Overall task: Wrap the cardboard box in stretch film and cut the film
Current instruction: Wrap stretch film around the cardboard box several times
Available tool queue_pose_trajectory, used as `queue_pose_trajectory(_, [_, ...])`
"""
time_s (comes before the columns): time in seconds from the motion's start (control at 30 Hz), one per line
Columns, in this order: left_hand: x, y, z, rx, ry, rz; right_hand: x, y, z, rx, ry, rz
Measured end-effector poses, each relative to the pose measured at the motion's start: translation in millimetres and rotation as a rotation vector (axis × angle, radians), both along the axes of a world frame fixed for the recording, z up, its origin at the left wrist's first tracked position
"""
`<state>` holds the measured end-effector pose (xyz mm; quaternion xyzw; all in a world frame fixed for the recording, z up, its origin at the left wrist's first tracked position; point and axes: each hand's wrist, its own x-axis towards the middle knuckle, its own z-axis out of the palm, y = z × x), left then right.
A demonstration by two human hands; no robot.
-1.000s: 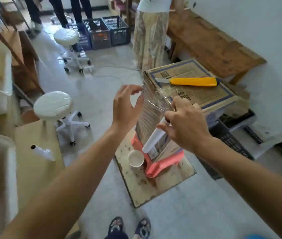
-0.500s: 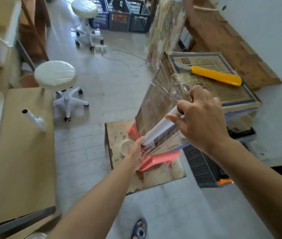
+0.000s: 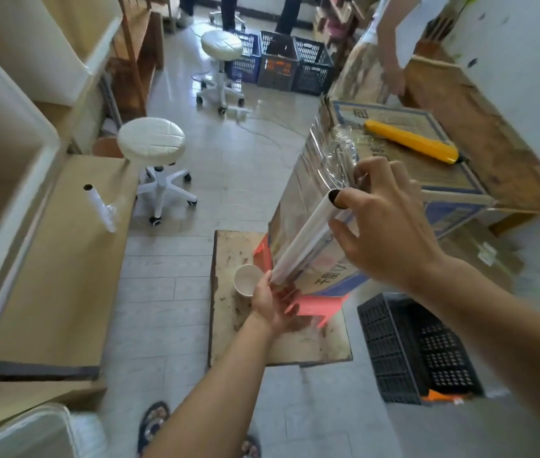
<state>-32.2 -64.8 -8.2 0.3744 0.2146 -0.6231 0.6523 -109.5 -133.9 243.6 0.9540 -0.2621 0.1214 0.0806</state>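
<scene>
The cardboard box point(image 3: 433, 176) stands tall in the right centre of the frame, propped on a pink plastic stool point(image 3: 314, 305). The stool sits on a stained wooden board point(image 3: 295, 345) laid on the tiled floor. The box's left face is already covered in shiny film point(image 3: 311, 173), bunched and crinkled at the top corner.

Both hands are on the stretch film roll point(image 3: 305, 236), which slants across the box's near corner. The right hand point(image 3: 391, 226) grips the upper end, thumb at the open mouth of the core and fingers curled behind it. The left hand point(image 3: 268, 302), lower down at centre frame, holds the bottom end, thumb up against the tube and fingers tucked beneath. The hands are well apart, one at each end of the roll.

A yellow knife point(image 3: 410, 142) lies on top of the box, toward the upper right. A paper cup point(image 3: 245, 284) stands on the board just beside the left hand. A black crate point(image 3: 417, 352) sits on the floor at lower right. At left, a second roll point(image 3: 100, 206) rests on a cardboard sheet point(image 3: 63, 259), and a white stool point(image 3: 151, 140) stands just beyond it.
</scene>
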Motion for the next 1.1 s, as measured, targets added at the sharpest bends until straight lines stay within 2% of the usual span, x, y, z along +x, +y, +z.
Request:
queue_pose_trajectory(0.17, [-17.9, 6.8, 3.2, 0.050, -0.015, -0.024, -18.1, 7.7, -1.3, 0.054, 0.024, 0.025])
queue_pose_trajectory(0.43, [-32.3, 3.0, 6.9, 0.061, -0.046, -0.069, -38.5, 12.7, -0.2, 0.003, -0.013, -0.003])
queue_pose_trajectory(0.87, [-80.0, -11.5, 3.3, 0.042, 0.060, -0.062, -84.4, -10.5, -6.6, -0.022, 0.016, 0.013])
queue_pose_trajectory(1.1, [-123.8, -42.8, -13.0, -0.036, 0.079, 0.031, -124.5, -51.8, -20.6, 0.122, 0.101, 0.069])
